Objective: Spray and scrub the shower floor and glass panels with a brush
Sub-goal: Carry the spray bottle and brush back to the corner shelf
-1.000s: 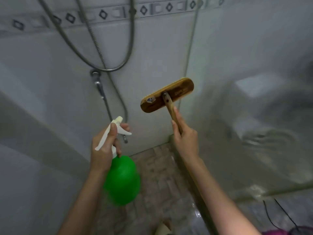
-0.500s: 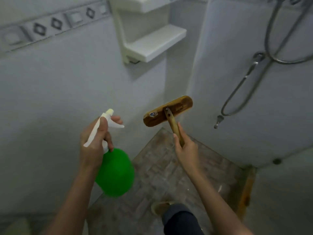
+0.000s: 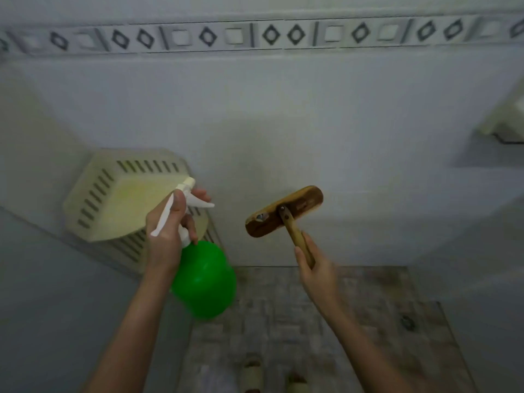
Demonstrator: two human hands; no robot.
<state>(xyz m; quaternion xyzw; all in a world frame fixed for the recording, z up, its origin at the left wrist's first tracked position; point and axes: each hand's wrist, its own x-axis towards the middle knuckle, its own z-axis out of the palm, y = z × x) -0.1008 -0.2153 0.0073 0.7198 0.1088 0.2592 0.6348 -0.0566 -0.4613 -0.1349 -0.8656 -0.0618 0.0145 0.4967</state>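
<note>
My left hand (image 3: 168, 236) grips the white trigger head of a green spray bottle (image 3: 204, 282), fingers curled round the trigger, nozzle pointing at the tiled wall. My right hand (image 3: 317, 275) holds the wooden handle of a scrubbing brush (image 3: 283, 211); its brown wooden head is raised in front of the wall, back side toward me, bristles hidden. Below lies the mottled grey-brown shower floor (image 3: 326, 330). No glass panel shows in this view.
A cream slotted plastic corner basket (image 3: 113, 197) hangs on the wall at left, just behind the sprayer. A patterned tile border (image 3: 255, 35) runs across the top. A white shelf edge (image 3: 504, 120) shows at far right. A floor drain (image 3: 407, 322) sits at right.
The view has swung left, from the hose wall past the corner shelf to this wall with the basket. Both hands keep their hold on bottle and brush at much the same height.
</note>
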